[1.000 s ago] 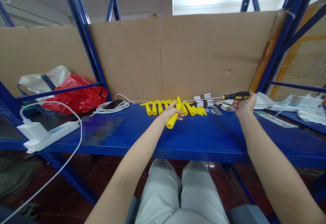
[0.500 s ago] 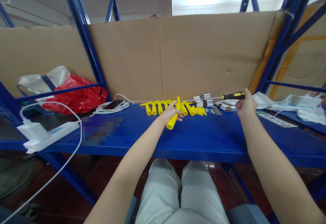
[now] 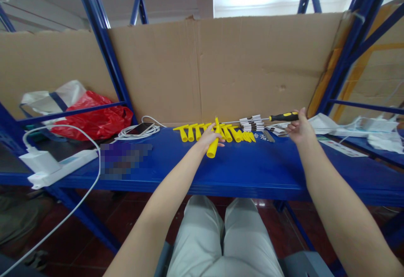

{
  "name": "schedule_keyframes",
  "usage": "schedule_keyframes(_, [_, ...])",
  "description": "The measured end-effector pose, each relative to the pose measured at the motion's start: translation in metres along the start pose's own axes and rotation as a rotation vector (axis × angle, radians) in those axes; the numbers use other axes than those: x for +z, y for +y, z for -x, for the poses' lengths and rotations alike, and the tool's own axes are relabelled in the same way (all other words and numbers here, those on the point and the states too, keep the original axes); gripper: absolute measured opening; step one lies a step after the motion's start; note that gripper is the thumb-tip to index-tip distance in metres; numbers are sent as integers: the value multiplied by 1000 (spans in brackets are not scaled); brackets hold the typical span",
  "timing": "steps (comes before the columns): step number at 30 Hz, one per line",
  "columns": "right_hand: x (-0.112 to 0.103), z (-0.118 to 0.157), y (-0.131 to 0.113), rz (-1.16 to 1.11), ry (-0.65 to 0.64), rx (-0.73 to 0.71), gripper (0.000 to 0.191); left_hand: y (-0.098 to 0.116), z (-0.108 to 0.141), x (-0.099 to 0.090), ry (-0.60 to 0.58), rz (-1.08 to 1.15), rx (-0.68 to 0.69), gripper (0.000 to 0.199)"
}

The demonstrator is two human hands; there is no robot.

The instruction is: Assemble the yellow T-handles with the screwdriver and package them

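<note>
My left hand point(image 3: 208, 138) is closed around a yellow T-shaped plastic handle point(image 3: 212, 149), its round end toward me. In my right hand point(image 3: 302, 130) the back end of a screwdriver point(image 3: 284, 117) with a black and yellow grip is held. Its shaft points left, and the tip reaches the head of the yellow handle; the exact contact is too small to make out. Behind my left hand, several like yellow T-shaped handles point(image 3: 190, 134) lie in a row. Small yellow pieces point(image 3: 246, 136) lie right of them, beside a small pile of screws point(image 3: 261, 137).
White packs with dark bands point(image 3: 252, 124) are stacked by the cardboard wall point(image 3: 265, 67). A flat grey strip point(image 3: 268, 136) lies near them. On the left are a coiled white cable point(image 3: 139, 132) with a phone, a power strip point(image 3: 65, 167) and a red bag point(image 3: 97, 117).
My right hand and the screwdriver have shifted a little left. The yellow handle in my left hand has turned, pointing more straight toward me.
</note>
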State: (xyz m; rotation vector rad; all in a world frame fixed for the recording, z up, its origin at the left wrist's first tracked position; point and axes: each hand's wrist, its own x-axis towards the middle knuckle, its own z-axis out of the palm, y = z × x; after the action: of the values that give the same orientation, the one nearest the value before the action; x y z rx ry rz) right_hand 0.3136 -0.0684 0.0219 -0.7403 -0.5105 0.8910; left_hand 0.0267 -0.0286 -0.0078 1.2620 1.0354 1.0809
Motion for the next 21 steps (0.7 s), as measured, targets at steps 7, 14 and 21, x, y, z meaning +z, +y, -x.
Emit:
schedule_keyframes(7, [1,3,-1,-44,-77,30,37,0,-1,0,30,11,-18,87])
schedule_keyframes(14, [-5,-7,2,19,-57,-36,35,0,1,1,28,-6,-16,87])
schedule_keyframes(21, [-4,-8,0,12,17,-31,27,-3,0,-1,23,-20,0,92])
